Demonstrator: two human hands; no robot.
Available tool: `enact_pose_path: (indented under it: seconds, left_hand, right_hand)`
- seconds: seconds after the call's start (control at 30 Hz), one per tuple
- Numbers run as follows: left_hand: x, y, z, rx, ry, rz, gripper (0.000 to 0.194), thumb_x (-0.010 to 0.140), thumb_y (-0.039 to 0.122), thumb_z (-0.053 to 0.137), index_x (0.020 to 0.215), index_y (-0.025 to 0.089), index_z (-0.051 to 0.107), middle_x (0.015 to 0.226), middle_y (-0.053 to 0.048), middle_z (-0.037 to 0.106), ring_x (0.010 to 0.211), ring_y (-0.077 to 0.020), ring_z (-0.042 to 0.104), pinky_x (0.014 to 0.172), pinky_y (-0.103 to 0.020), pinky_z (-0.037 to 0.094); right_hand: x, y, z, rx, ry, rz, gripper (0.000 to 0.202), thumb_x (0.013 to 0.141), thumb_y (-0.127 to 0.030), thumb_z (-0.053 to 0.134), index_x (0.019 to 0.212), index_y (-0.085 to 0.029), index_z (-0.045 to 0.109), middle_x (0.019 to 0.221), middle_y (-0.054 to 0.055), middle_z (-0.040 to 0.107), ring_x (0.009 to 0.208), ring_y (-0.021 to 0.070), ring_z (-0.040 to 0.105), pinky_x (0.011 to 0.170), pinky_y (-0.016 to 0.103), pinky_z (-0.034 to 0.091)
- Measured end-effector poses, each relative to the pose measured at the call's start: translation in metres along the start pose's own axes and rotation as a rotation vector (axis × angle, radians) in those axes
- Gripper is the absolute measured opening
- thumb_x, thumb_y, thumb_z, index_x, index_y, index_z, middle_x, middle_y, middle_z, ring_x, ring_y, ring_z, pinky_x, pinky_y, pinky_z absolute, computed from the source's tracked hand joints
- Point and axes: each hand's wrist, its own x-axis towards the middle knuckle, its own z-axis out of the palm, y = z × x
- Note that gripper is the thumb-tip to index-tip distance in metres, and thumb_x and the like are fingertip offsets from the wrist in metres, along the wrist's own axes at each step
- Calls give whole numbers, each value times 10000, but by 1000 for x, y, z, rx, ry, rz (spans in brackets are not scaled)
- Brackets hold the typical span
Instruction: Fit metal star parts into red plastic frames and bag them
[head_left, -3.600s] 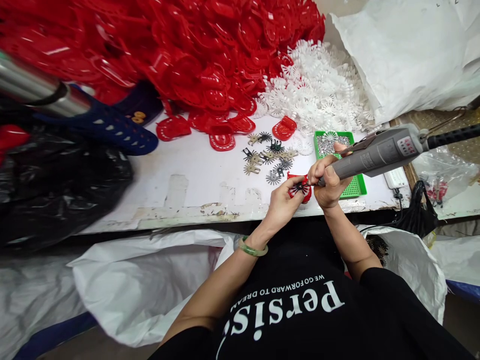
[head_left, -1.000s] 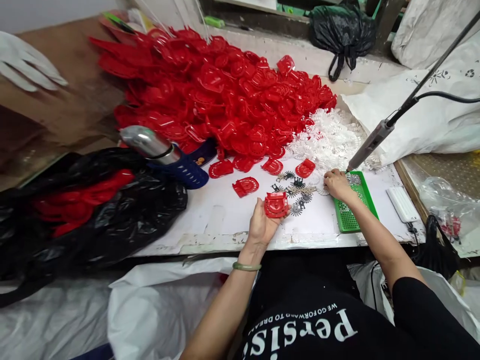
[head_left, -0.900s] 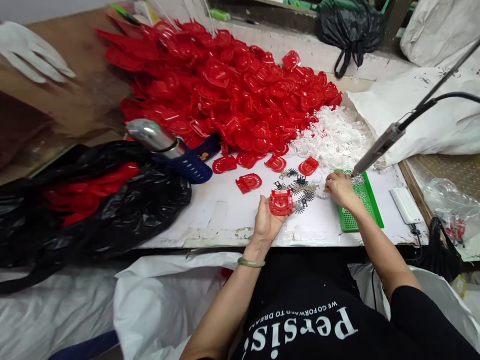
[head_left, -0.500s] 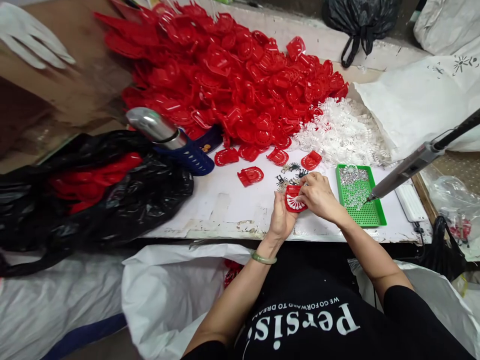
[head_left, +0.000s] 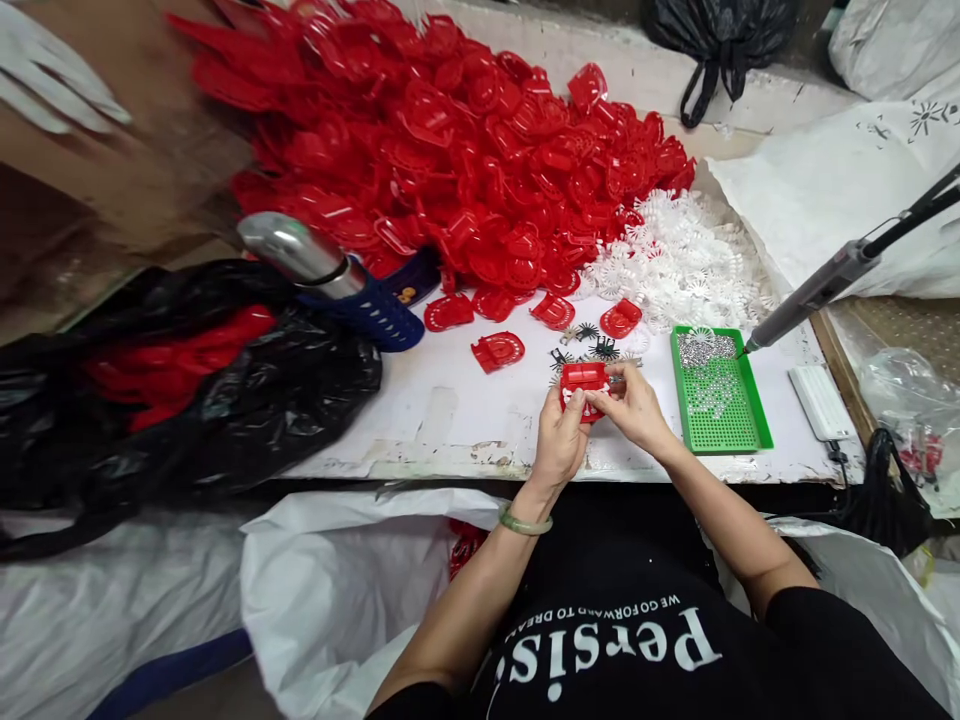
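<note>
At the table's (head_left: 465, 455) near edge, your left hand (head_left: 561, 440) and right hand (head_left: 636, 408) both grip a glossy red plastic piece (head_left: 583, 378). Bare white surface opens to its left. Just beyond lie thin, spoked dark pieces (head_left: 604, 348). Right, a green perforated tray (head_left: 720, 405) holds small silvery bits (head_left: 705, 350). Farther, white spoked pieces (head_left: 675, 265) adjoin a large red heap (head_left: 465, 150).

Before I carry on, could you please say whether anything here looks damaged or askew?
The white tabletop looks worn: its front edge is stained and chipped. In the green tray, small silvery pieces lie heaped at the far end and scattered nearer, which looks untidy.
</note>
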Motion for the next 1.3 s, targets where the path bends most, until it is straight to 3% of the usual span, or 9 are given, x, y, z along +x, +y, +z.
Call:
enact_pose_path:
  seconds: [0.1,0.17,0.27,0.43,0.63,0.87,1.03,1.2,1.3]
  left_hand:
    - [-8,-8,-7,168,114,111,350,826,484,665,989,193,556,942,-52,670,846,-171,668,816,-327,534]
    - [-14,-11,-13,318,197,175,335,859,504,615,957,191,545,911,-42,652,842,-163,652,806,-306,522]
    - [-24,-10,-19,505,284,254,349,880,535,568,925,191,534,868,-31,636,805,-158,626,785,-293,503]
    - [-33,-1,-21,655,355,320,329,875,530,575,876,205,526,835,-22,631,772,-161,597,769,-284,471]
    - [-29,0,-19,588,360,316,300,863,492,604,861,200,535,791,-14,626,703,-152,593,712,-272,472]
    - [-19,6,-15,392,81,173,344,863,496,603,1016,188,598,985,-60,672,895,-174,634,838,-285,483]
    - [-20,7,-15,604,217,275,311,847,495,621,868,186,597,792,-27,646,753,-161,596,767,-273,465]
    - [-19,-2,-17,448,203,218,324,868,495,580,955,183,598,900,-43,658,831,-166,617,791,-275,478]
    - [-20,-3,-18,540,269,235,266,859,450,599,869,185,591,785,-13,627,723,-146,578,711,-253,455]
  right_hand:
    - [-12,9,25,322,-2,199,330,749,-499,668,813,-193,561,683,-33,548,586,107,467,584,254,397]
    - [-20,7,41,530,30,262,349,709,-492,702,748,-201,513,622,-62,499,548,85,421,564,234,372]
    - [-28,0,58,758,50,338,390,657,-486,744,743,-209,483,626,-71,501,542,76,426,571,226,388]
    - [-36,-8,70,881,34,393,369,666,-454,736,842,-216,515,738,-35,582,628,104,521,656,252,458]
    - [-40,-9,73,529,188,184,241,823,-450,579,870,-219,522,789,-10,582,699,130,529,692,264,462]
    - [-29,-3,53,334,206,78,234,799,-421,589,883,-207,545,858,17,599,786,158,529,749,287,451]
    - [-31,-7,56,296,231,111,225,859,-439,501,823,-218,477,744,-18,515,681,139,472,687,280,422]
    - [-29,4,56,53,168,-48,236,868,-450,460,827,-218,468,806,16,532,744,165,496,723,305,415]
    - [-27,10,57,82,157,13,245,871,-465,450,823,-225,453,773,5,531,715,163,495,713,305,420]
